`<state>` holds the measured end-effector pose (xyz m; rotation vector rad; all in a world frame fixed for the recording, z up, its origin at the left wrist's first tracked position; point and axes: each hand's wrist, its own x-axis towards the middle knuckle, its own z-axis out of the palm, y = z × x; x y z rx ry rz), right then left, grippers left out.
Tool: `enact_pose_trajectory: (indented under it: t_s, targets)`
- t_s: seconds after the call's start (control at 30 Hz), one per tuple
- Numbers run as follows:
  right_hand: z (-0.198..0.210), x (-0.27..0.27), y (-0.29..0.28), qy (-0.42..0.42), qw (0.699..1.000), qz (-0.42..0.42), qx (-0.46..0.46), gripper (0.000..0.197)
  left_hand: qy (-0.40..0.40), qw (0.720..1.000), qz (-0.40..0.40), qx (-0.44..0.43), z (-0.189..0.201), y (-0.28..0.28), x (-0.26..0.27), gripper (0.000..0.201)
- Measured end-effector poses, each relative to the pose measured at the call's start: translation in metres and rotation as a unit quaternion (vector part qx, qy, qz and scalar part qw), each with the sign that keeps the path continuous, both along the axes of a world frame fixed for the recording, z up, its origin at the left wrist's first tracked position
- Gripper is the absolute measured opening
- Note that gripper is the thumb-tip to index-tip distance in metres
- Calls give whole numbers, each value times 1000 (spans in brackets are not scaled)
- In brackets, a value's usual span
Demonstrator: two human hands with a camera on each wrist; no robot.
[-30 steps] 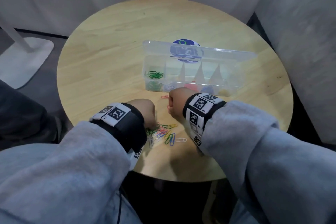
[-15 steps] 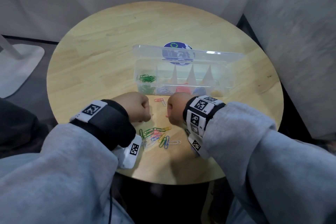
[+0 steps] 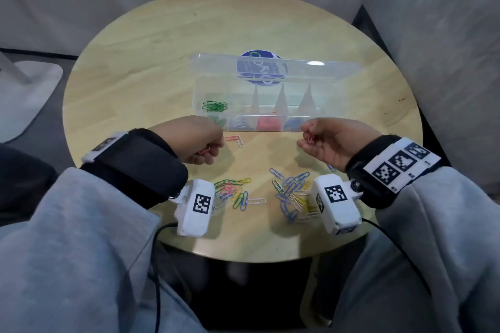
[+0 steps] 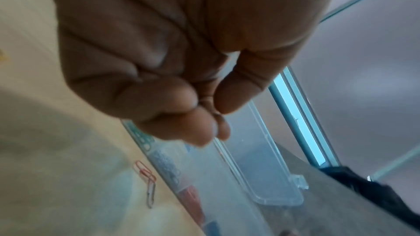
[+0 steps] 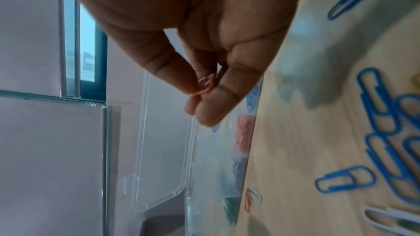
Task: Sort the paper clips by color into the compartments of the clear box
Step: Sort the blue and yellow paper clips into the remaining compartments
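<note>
The clear box (image 3: pixel 198 100) stands open mid-table, its lid (image 3: pixel 216 66) tilted up at the back. Its compartments hold green clips (image 3: pixel 215 107), then whitish, red (image 3: pixel 266 124) and blue ones. My left hand (image 3: pixel 213 147) hovers just in front of the box's left end, curled round a red paper clip (image 3: pixel 204 151); in the left wrist view my left hand (image 4: pixel 211 114) has its thumb against curled fingers and the clip is hidden. My right hand (image 3: pixel 307 138) (image 5: pixel 202 89) pinches another red clip (image 5: pixel 205 85) near the box's right front.
Two mixed loose piles lie near the table's front edge, one (image 3: pixel 232 192) by my left wrist, one (image 3: pixel 292 197) mostly blue by my right. A red and a white clip (image 3: pixel 235 140) lie before the box. The round wooden table (image 3: pixel 135 76) has walls close behind and right.
My hands were fists close together over the clips; now they have drawn apart, left hand leftward, right hand rightward, each holding a red clip. The right-hand pile has come into view.
</note>
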<state>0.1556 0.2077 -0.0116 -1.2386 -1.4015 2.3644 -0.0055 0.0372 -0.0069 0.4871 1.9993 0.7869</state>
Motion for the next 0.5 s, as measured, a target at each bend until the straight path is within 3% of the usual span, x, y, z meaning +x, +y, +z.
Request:
enact_pose_trajectory:
  t_s: [0.07, 0.13, 0.23, 0.37, 0.43, 0.5]
  targets:
    - [-1, -2, 0, -5, 1000, 22, 17, 27, 114, 986, -110, -48, -3, -2, 5, 14]
    - [-1, -5, -3, -30, 995, 72, 56, 25, 208, 951, -208, -96, -4, -5, 13, 9]
    - [-3, -9, -8, -95, 970, 153, 165, 25, 239, 929, -252, -130, -7, -4, 27, 12]
    - [-6, -10, -9, -187, 894, 255, 316, 24, 268, 911, -278, -146, -18, -1, 34, 13]
    - [-3, -9, -10, -220, 862, 280, 361, 19, 282, 901, -291, -157, -20, 0, 35, 11]
    - [-1, -9, -10, -221, 854, 279, 380, 13, 285, 891, -309, -171, -22, 0, 34, 12]
